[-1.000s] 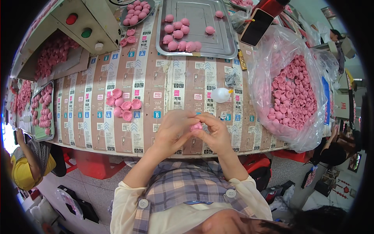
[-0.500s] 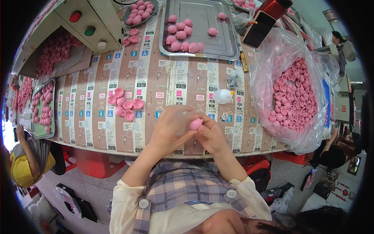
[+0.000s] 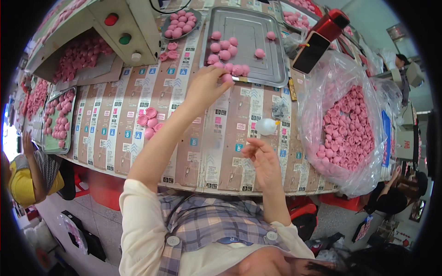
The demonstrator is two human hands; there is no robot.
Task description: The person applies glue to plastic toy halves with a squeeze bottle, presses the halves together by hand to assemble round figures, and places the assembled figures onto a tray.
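My left hand (image 3: 205, 88) reaches out to the near edge of a grey metal tray (image 3: 251, 30), its fingers closed on a small round pink ball (image 3: 227, 78). Just beyond the fingertips, a row of similar pink balls (image 3: 237, 70) lies along the tray's near side, with several more farther in. Empty, with fingers loosely apart, my right hand (image 3: 264, 162) hovers over the near part of the table. Close beyond it stands a white squeeze bottle (image 3: 266, 126) with a yellow tip. Left of my left forearm, pink half shells (image 3: 150, 112) form a small cluster, partly covered by the arm.
A clear plastic bag (image 3: 317, 92) full of pink shells fills the right side. Behind it rises a dark phone (image 3: 311, 53). At left stand a machine box (image 3: 147, 27) with red and green buttons and a green tray (image 3: 56, 124). Co-workers sit at both sides.
My left hand has moved forward and taken the pink ball from between both hands to the tray's near edge. The right hand has let go and opened. The view has shifted slightly.
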